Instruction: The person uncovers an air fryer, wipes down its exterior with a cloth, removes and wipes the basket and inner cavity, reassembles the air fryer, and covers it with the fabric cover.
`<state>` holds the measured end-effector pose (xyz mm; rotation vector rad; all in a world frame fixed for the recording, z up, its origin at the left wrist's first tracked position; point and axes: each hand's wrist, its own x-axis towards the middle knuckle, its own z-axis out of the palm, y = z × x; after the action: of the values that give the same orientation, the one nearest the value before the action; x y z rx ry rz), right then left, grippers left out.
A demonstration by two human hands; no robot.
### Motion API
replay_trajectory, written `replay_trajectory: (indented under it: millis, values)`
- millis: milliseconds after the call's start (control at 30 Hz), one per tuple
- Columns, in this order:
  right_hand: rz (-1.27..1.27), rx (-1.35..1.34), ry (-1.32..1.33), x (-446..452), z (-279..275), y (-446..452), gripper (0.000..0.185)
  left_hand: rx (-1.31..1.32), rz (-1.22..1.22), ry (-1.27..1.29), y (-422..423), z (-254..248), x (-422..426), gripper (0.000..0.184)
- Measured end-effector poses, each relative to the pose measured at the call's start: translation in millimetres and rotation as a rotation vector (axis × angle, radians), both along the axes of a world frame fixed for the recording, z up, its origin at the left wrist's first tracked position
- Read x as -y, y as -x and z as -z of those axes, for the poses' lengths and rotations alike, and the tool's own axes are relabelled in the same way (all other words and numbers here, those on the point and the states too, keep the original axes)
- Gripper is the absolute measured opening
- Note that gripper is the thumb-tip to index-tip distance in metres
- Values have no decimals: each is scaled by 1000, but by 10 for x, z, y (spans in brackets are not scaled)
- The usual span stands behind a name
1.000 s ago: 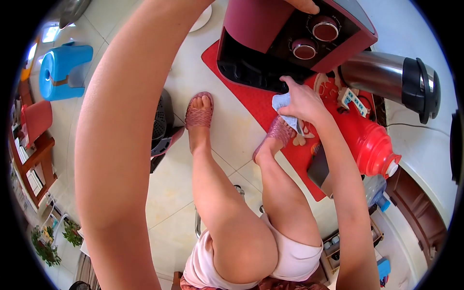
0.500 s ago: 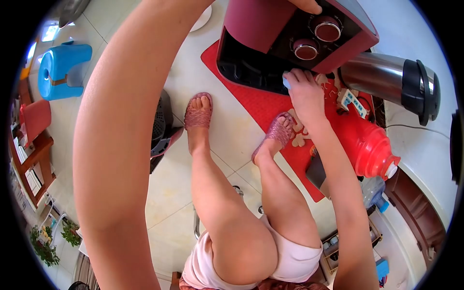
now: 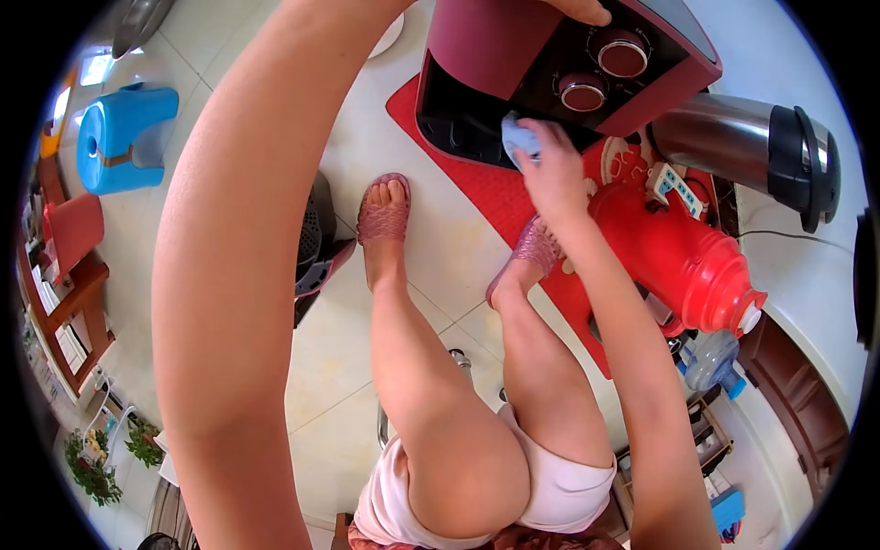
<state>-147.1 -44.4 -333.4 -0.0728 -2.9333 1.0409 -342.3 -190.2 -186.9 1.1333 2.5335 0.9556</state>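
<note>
A dark red air fryer (image 3: 486, 46) with two round knobs on its black panel has its drawer opening exposed. From the top edge of the view, my left hand (image 3: 582, 9) grips the fryer's upper front; only a finger or two shows. My right hand (image 3: 553, 174) is closed on a crumpled light blue cloth (image 3: 521, 140), which lies at the front rim of the opening. Away from the fryer, a dark perforated basket (image 3: 316, 229) with a dark red front stands near my left arm, which partly covers it.
The fryer stands on a red mat (image 3: 412, 105). To the right are a steel airpot (image 3: 724, 137), a red thermos flask (image 3: 678, 257), a power strip (image 3: 676, 190) and a clear water bottle (image 3: 710, 362). A blue stool (image 3: 128, 137) is on the left.
My right hand has moved left with the blue cloth, from the opening's right corner toward its middle. My left hand stays on the fryer. The view has shifted slightly.
</note>
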Motion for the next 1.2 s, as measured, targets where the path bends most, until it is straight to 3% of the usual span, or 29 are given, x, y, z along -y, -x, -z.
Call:
replay_trajectory:
  millis: [100,167,300,367,467,600,733,867,1000,1133,1200]
  values:
    - [-338,6,-4,212,-28,-81,30,33,44,-33,31,8,26,70]
    - [-469,453,322,206,-272,-12,34,2,4,16,-80,-119,43,70]
    - [-189,44,162,419,-222,161,37,-32,39,-32,-64,-82,66,71]
    - [-186,-92,59,537,-21,312,31,-83,48,-67,-4,66,39,72]
    - [-392,-53,-113,624,124,385,28,-151,38,-68,-142,8,97,73]
    - [-344,83,-169,515,45,378,21,-197,12,-29,-117,120,106,74]
    - [-236,556,-549,518,-264,415,23,-154,-22,-2,-135,94,117,74]
    - [-224,-116,-176,595,18,375,26,-103,11,-46,-82,74,82,75]
    - [-327,21,-300,520,124,407,25,-100,32,-71,-48,151,92,74]
    - [-300,342,-740,490,-167,301,20,-190,-34,-23,-234,-9,119,74]
    - [-301,84,-500,585,-154,259,18,-168,-28,-27,-181,15,104,74]
